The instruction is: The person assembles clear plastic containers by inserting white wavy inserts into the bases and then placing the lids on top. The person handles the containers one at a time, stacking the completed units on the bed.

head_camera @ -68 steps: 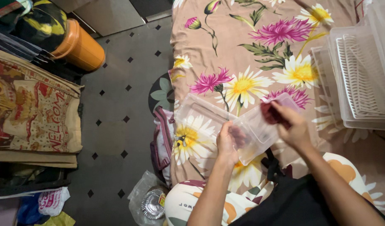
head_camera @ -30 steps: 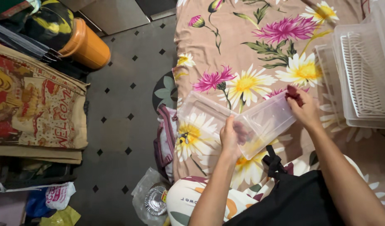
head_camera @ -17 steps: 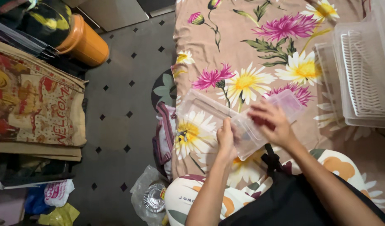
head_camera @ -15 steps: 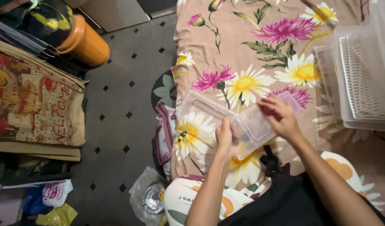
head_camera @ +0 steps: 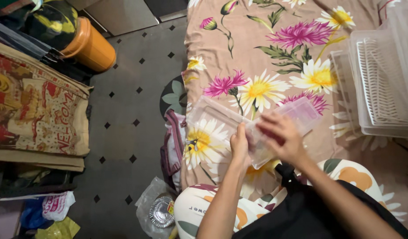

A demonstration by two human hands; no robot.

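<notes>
While the far left of the frame holds a printed red-and-tan woven sack (head_camera: 33,115) and, in the upper left, a round orange plastic container (head_camera: 89,45) on the dark diamond-patterned tiled floor (head_camera: 124,115), the work sits right of centre. At the bottom, left of centre, a crumpled clear plastic bag with a silver foil dish (head_camera: 157,212) lies on the floor. A tan bedsheet with pink and white flowers (head_camera: 239,48) fills the upper middle. On it, just left of centre, a clear rectangular plastic lid (head_camera: 208,119) lies flat. The left hand (head_camera: 239,148) grips the near corner of a clear rectangular plastic container (head_camera: 283,128), its fingers closed on the rim. The right hand (head_camera: 281,139) lies over the container, blurred; whether it holds anything I cannot tell. The two hands are close together on the container, which is raised above the sheet at centre. At the right edge stand stacked white slotted plastic trays (head_camera: 381,84). Judging from this, the container is open and in hand, and its lid is not yet fitted
</notes>
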